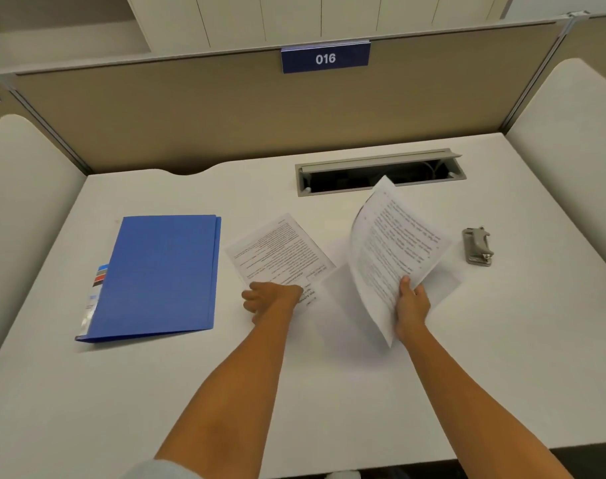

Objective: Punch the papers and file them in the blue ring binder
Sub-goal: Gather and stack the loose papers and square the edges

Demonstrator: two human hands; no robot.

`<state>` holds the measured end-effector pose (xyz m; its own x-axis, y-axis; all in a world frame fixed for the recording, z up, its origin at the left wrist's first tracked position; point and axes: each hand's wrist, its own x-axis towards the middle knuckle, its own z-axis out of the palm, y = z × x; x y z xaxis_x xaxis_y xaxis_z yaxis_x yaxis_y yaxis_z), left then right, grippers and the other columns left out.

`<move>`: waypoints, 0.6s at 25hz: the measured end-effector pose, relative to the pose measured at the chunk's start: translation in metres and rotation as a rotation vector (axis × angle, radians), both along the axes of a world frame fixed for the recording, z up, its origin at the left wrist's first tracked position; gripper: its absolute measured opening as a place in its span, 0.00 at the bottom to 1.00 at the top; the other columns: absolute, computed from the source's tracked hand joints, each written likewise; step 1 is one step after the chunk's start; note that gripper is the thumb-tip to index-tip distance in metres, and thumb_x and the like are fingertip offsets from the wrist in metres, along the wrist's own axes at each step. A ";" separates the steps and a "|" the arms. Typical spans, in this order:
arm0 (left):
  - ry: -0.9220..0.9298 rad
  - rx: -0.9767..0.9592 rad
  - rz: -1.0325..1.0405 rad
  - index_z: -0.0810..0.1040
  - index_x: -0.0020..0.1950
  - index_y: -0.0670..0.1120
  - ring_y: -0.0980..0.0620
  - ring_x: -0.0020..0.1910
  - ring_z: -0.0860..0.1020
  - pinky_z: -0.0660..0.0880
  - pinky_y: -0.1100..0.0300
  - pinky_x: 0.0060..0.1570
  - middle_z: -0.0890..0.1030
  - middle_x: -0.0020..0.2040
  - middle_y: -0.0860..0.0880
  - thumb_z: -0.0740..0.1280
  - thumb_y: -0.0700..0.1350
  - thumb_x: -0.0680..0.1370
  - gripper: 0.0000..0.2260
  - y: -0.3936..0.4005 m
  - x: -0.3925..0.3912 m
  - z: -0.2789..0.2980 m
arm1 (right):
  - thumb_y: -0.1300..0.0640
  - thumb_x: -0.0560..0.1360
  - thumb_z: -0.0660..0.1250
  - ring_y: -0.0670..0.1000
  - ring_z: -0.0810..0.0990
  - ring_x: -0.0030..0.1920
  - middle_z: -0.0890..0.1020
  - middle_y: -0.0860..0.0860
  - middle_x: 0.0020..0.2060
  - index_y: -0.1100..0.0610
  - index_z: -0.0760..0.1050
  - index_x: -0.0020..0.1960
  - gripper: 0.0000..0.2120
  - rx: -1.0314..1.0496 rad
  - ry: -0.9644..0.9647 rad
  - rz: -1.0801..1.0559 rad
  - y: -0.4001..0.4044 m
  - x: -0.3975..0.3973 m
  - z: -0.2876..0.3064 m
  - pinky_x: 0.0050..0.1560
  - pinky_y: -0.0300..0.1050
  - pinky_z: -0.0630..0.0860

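early going, i judge: my right hand pinches a lifted printed sheet, my left hand rests on another sheet lying flat, its grip unclear. the blue ring binder lies closed at left, the hole punch untouched at right (nothing punched, nothing filed). bare desk lies nearest me.

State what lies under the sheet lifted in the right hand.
Under the lifted sheet, held by the right hand, a blank white sheet lies on the desk. Its middle is covered.
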<state>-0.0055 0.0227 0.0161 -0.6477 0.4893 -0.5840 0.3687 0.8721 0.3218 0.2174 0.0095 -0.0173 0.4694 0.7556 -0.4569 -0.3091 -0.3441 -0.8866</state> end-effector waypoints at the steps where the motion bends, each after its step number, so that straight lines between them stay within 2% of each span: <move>1: 0.007 -0.030 0.032 0.58 0.67 0.42 0.45 0.60 0.67 0.69 0.51 0.48 0.64 0.63 0.43 0.78 0.58 0.62 0.44 -0.002 0.003 -0.003 | 0.52 0.80 0.61 0.53 0.78 0.57 0.79 0.51 0.56 0.56 0.73 0.67 0.16 -0.005 -0.008 0.019 -0.002 0.000 -0.003 0.56 0.48 0.76; 3: 0.033 -0.043 0.092 0.57 0.68 0.43 0.45 0.59 0.68 0.72 0.51 0.50 0.64 0.63 0.43 0.78 0.60 0.61 0.46 -0.006 0.007 -0.007 | 0.52 0.80 0.62 0.52 0.80 0.55 0.81 0.51 0.55 0.54 0.74 0.65 0.15 -0.018 -0.007 0.059 -0.005 0.002 -0.008 0.55 0.50 0.78; 7: 0.013 0.064 0.156 0.54 0.70 0.43 0.43 0.58 0.69 0.73 0.49 0.54 0.65 0.63 0.41 0.79 0.57 0.63 0.47 -0.012 0.013 -0.015 | 0.53 0.80 0.63 0.51 0.82 0.50 0.82 0.50 0.51 0.54 0.75 0.60 0.11 -0.031 0.016 0.121 -0.009 0.007 -0.012 0.45 0.45 0.79; 11: -0.141 0.185 0.284 0.54 0.70 0.43 0.40 0.57 0.72 0.75 0.46 0.54 0.66 0.63 0.38 0.81 0.48 0.63 0.46 -0.015 0.013 -0.015 | 0.53 0.80 0.63 0.53 0.82 0.51 0.82 0.51 0.51 0.53 0.75 0.60 0.10 -0.046 0.011 0.137 -0.011 0.008 -0.016 0.49 0.50 0.79; 13: -0.226 0.222 0.366 0.56 0.69 0.43 0.38 0.59 0.73 0.75 0.44 0.55 0.69 0.62 0.38 0.80 0.42 0.64 0.43 -0.016 0.009 -0.013 | 0.53 0.80 0.62 0.52 0.82 0.50 0.83 0.50 0.50 0.53 0.75 0.59 0.10 -0.044 -0.003 0.148 -0.012 0.007 -0.015 0.48 0.49 0.79; 15: -0.244 0.215 0.366 0.63 0.66 0.41 0.38 0.59 0.73 0.74 0.45 0.56 0.74 0.60 0.38 0.78 0.39 0.66 0.34 -0.016 0.004 -0.014 | 0.53 0.80 0.62 0.52 0.82 0.49 0.82 0.50 0.50 0.54 0.75 0.60 0.10 -0.035 -0.042 0.169 -0.012 0.007 -0.015 0.46 0.47 0.79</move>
<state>-0.0018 0.0062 0.0025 -0.6562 0.3814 -0.6511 -0.0582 0.8347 0.5476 0.2241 -0.0022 -0.0321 0.3567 0.8092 -0.4669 -0.2069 -0.4189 -0.8841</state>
